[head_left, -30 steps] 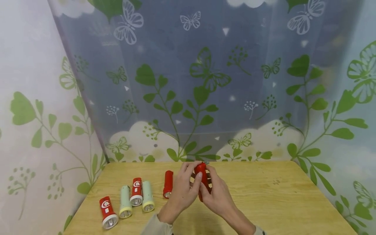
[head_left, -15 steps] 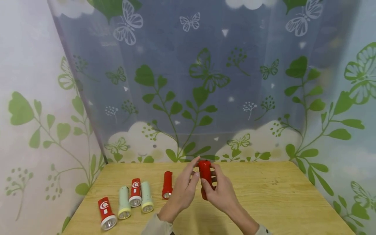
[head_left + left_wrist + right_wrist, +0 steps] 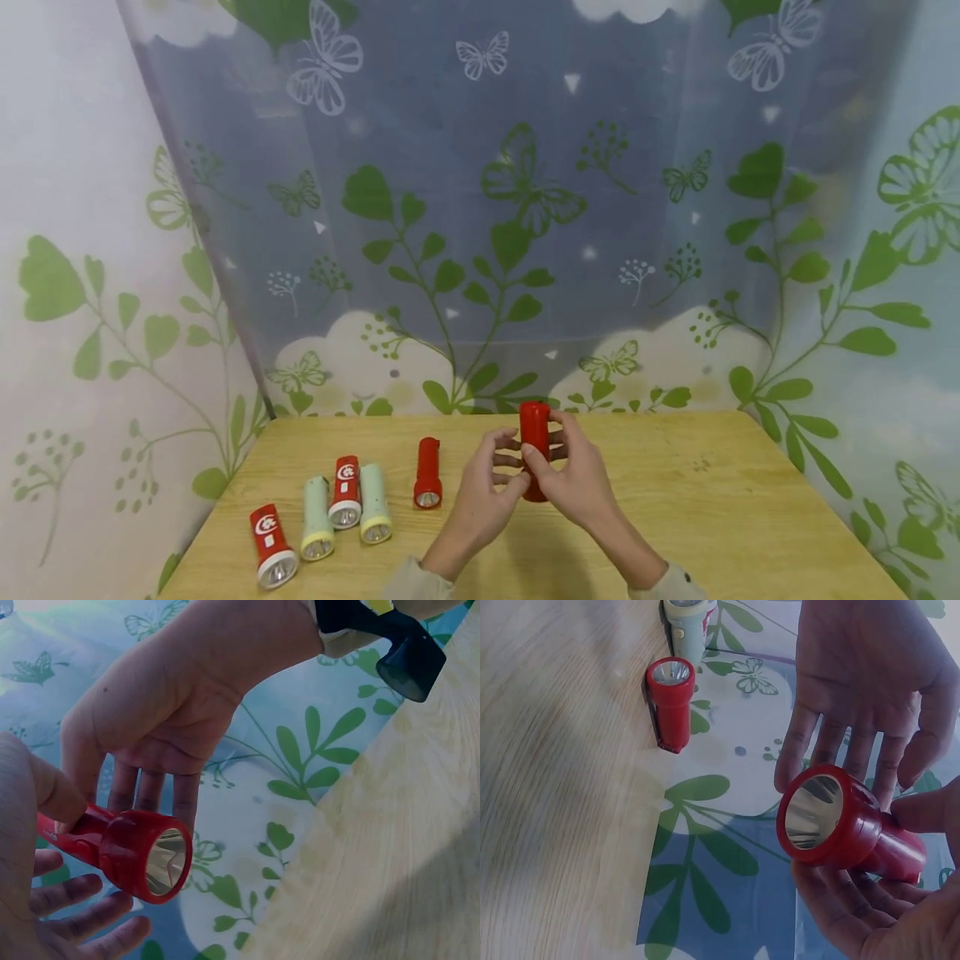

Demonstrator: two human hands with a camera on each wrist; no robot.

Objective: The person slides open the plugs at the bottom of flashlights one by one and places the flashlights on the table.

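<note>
In the head view, my right hand [image 3: 581, 475] grips a plain red flashlight [image 3: 535, 427], held upright above the table with its lens end down. The thumb lies on the near side of the barrel. My left hand [image 3: 480, 492] is just to the left of it, fingers spread and loosely bent, none closed round it. The wrist views show the flashlight's clear lens and silver reflector [image 3: 166, 862], with no glow visible. In the right wrist view, the left hand [image 3: 870, 682] hangs beside the flashlight head [image 3: 840, 817], fingers extended; whether they touch it I cannot tell.
A second plain red flashlight [image 3: 428, 473] lies left of my hands on the wooden table [image 3: 712, 517]. Farther left lie two red flashlights with white heads [image 3: 346, 492] and two pale green ones [image 3: 318, 512]. A patterned curtain [image 3: 480, 250] hangs behind the table.
The left hand has come off the flashlight's upper end, and its fingers now spread beside it. The right hand has moved slightly right, the flashlight standing more upright in its grip.
</note>
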